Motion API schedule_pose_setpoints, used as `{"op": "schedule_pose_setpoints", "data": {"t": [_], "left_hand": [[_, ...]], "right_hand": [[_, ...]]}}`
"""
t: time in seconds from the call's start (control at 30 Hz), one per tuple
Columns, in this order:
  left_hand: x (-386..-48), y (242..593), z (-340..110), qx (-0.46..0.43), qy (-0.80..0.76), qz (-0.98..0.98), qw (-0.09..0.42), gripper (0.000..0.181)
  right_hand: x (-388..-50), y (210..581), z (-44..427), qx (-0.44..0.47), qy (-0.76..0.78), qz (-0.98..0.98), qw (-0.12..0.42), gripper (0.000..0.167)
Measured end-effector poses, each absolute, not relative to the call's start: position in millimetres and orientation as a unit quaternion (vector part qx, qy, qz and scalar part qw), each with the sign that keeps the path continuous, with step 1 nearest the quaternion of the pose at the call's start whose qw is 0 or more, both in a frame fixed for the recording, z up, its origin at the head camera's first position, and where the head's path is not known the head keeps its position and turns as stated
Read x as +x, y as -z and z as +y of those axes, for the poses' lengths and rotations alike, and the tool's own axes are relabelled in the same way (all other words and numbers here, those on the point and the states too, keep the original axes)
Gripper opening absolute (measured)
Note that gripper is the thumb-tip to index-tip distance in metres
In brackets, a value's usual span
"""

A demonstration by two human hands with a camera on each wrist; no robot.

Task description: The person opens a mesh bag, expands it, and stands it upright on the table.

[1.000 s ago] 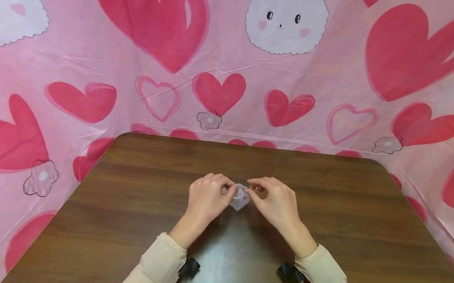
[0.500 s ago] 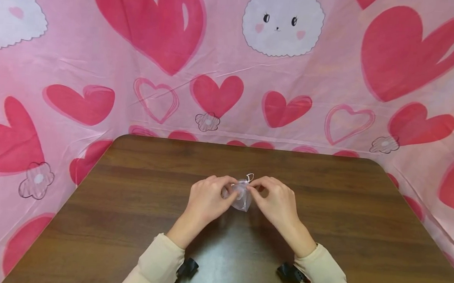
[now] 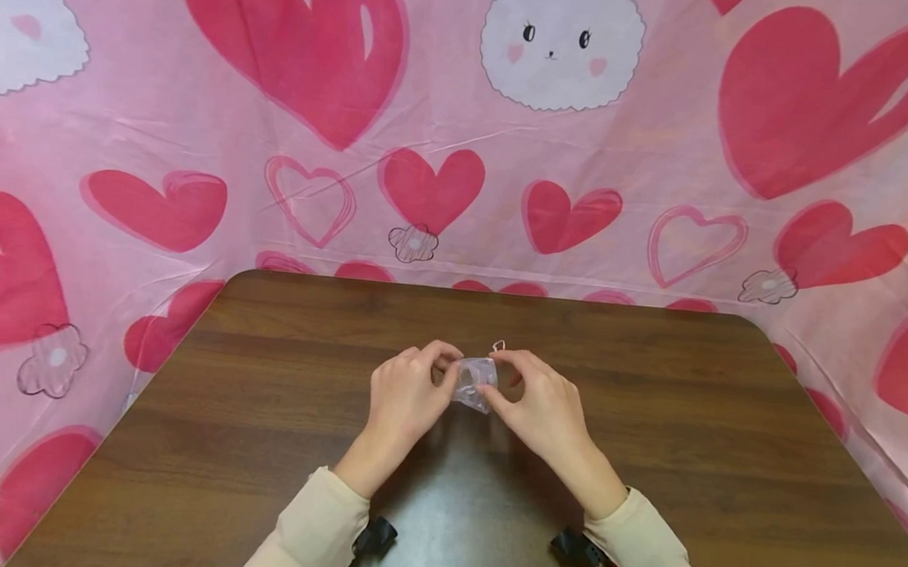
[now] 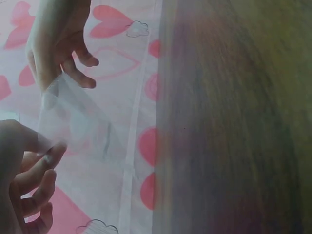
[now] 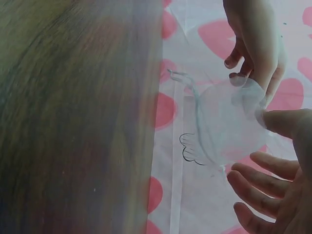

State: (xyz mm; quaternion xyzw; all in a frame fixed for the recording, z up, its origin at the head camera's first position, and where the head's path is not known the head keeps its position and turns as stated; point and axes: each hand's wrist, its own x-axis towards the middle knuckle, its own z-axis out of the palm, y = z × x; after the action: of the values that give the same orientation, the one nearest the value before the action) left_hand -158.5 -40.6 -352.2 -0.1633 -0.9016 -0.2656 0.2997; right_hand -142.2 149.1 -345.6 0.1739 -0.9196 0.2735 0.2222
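A small sheer white drawstring pouch (image 3: 477,381) hangs between both hands above the middle of the table. My left hand (image 3: 408,394) pinches its left edge between thumb and forefinger. On the opposite side my right hand (image 3: 541,403) holds it, with the thumb across the front and the forefinger at the upper corner. A loop of thin drawstring (image 3: 498,345) sticks up beside the right fingertips. In the right wrist view the cord (image 5: 197,112) runs along one edge of the see-through pouch (image 5: 226,124). The left wrist view shows the pouch (image 4: 80,117) stretched between the hands.
The brown wooden table (image 3: 268,444) has rounded far corners. Pink cloth (image 3: 579,146) printed with hearts rises behind it and at both sides. Black wrist straps (image 3: 376,538) sit at the sleeve cuffs.
The pouch has turned and spread flatter between the fingers. The right thumb has moved lower across its front. The drawstring loop, out of sight at first, came up beside the right hand.
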Motion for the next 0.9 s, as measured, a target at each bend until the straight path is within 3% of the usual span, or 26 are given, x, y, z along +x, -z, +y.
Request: {"op": "schedule_pose_setpoints", "data": {"t": [0.4, 0.7, 0.9], "left_hand": [[-158.2, 352.4, -41.4, -0.171, 0.262, -0.908, 0.28, 0.003], [-156.8, 355.2, -38.6, -0.202, 0.246, -0.911, 0.261, 0.012], [-156.0, 357.6, -37.7, -0.192, 0.243, -0.909, 0.279, 0.011]], "right_hand": [[-146.7, 345.5, 151.6, 0.155, -0.287, -0.899, 0.292, 0.007], [-143.6, 347.6, 152.8, 0.186, -0.276, -0.893, 0.302, 0.011], [-143.1, 352.1, 152.8, 0.185, -0.265, -0.906, 0.272, 0.017]]}}
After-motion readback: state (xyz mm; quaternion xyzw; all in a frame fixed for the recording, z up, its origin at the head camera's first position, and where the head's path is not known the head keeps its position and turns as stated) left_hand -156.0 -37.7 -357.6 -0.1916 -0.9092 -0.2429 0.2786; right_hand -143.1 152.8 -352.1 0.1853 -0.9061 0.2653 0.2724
